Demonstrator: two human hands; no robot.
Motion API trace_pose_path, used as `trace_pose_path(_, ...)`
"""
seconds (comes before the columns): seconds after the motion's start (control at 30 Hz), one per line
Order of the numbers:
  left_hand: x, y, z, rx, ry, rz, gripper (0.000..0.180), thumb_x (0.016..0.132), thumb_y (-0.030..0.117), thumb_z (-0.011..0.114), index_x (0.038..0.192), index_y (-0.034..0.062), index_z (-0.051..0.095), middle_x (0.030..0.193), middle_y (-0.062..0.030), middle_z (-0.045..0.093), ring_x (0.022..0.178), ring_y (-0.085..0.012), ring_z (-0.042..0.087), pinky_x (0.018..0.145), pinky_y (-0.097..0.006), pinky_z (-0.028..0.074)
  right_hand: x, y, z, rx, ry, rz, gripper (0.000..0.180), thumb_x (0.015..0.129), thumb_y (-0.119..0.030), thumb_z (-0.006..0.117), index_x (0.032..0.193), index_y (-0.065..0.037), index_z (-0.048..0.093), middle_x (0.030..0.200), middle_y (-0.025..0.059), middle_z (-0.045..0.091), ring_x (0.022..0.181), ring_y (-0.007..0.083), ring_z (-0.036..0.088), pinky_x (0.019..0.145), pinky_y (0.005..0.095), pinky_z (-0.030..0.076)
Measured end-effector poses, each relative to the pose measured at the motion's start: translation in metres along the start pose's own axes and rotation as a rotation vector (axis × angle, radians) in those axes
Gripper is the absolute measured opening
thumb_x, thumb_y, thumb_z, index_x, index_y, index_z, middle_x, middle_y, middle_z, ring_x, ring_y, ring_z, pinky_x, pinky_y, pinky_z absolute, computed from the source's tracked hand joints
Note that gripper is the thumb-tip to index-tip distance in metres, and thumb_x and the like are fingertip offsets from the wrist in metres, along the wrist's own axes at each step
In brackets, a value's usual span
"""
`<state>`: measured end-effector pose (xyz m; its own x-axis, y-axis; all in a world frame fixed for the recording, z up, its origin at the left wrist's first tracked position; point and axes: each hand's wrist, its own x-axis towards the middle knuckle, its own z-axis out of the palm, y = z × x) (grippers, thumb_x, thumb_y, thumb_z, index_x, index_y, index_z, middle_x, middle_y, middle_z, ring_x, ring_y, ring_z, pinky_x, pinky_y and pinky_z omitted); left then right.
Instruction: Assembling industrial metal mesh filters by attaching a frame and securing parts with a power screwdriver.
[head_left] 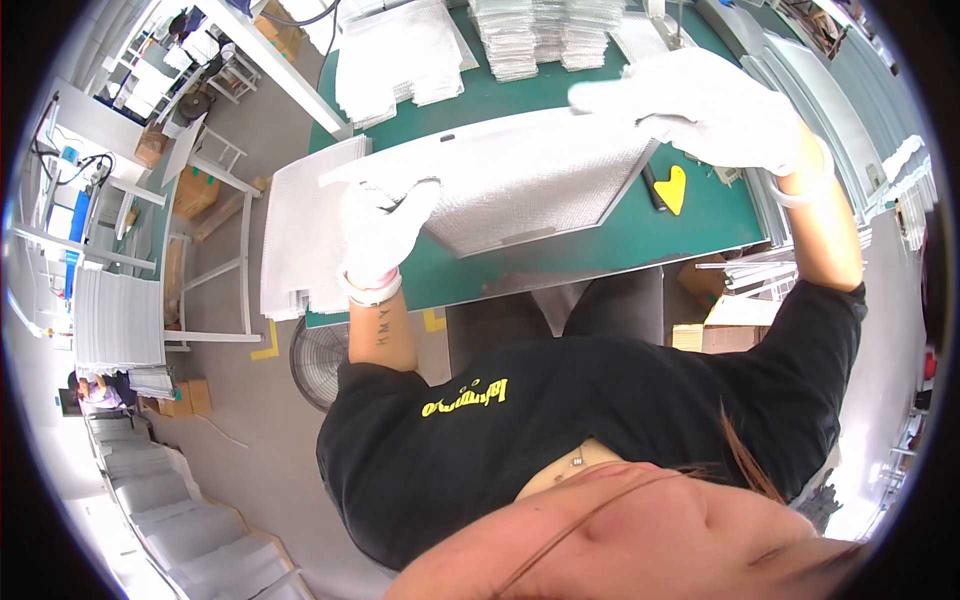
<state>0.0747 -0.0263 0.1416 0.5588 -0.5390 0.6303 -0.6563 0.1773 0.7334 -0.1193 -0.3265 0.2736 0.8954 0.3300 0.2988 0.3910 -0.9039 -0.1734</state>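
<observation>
My left hand [385, 225], in a white knit glove, is closed on the near left corner of the flat rectangular silver mesh filter panel with its thin metal frame [520, 180], fingers curled over the edge so the grip looks firm. My right hand [715, 105], gloved the same way, lies across the far right corner with the fingers stretched out flat along the frame; I cannot tell whether it pinches the edge or only presses on it. Between the two grips the panel hangs low over the green work mat [560, 265], tilted a little toward me, its face a fine dimpled weave that shines pale grey. I judge the work on this piece to be somewhere in the middle: it is off the stacks and in hand, not yet laid among any pile. Just left of my left hand sits a stack of loose white mesh sheets [300, 230] overhanging the table edge. Beyond the panel, further stacks of framed mesh filters [540, 35] stand neatly piled. Below my right hand lies a yellow heart-shaped plastic tool [672, 188] beside a black handle.
</observation>
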Motion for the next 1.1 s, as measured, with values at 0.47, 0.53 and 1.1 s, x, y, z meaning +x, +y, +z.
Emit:
trace_pose_path(0.47, 0.004, 0.011, 0.023, 0.054, 0.325, 0.377, 0.036, 0.077, -0.006, 0.071, 0.112, -0.0027, 0.061, 0.096, -0.0093, 0.065, 0.085, -0.0135, 0.062, 0.074, -0.024, 0.05, 0.058, -0.024, 0.01, 0.069, -0.126, -0.231, 0.037, 0.089, -0.015, 0.063, 0.123, -0.002, 0.064, 0.116, 0.0171, 0.068, 0.104, 0.0304, 0.065, 0.096, 0.0358, 0.051)
trace_pose_path(0.53, 0.001, 0.018, 0.037, -0.304, 0.542, 0.221, 0.051, 0.075, -0.008, 0.075, 0.122, -0.0009, 0.055, 0.102, -0.0095, 0.063, 0.085, -0.0124, 0.06, 0.073, -0.023, 0.05, 0.064, -0.026, 0.011, 0.092, -0.121, -0.264, 0.039, 0.089, -0.014, 0.061, 0.126, -0.002, 0.063, 0.12, 0.0171, 0.067, 0.106, 0.0308, 0.065, 0.097, 0.0365, 0.05)
trace_pose_path(1.1, 0.009, -0.007, 0.048, -0.022, 0.78, 0.288, 0.036, 0.084, -0.002, 0.07, 0.12, -0.0044, 0.067, 0.098, -0.0135, 0.073, 0.084, -0.0152, 0.066, 0.075, -0.027, 0.053, 0.074, -0.032, 0.032, 0.11, 0.011, -0.169, 0.036, 0.09, -0.007, 0.061, 0.125, -0.005, 0.067, 0.112, 0.017, 0.069, 0.1, 0.033, 0.066, 0.092, 0.037, 0.051)
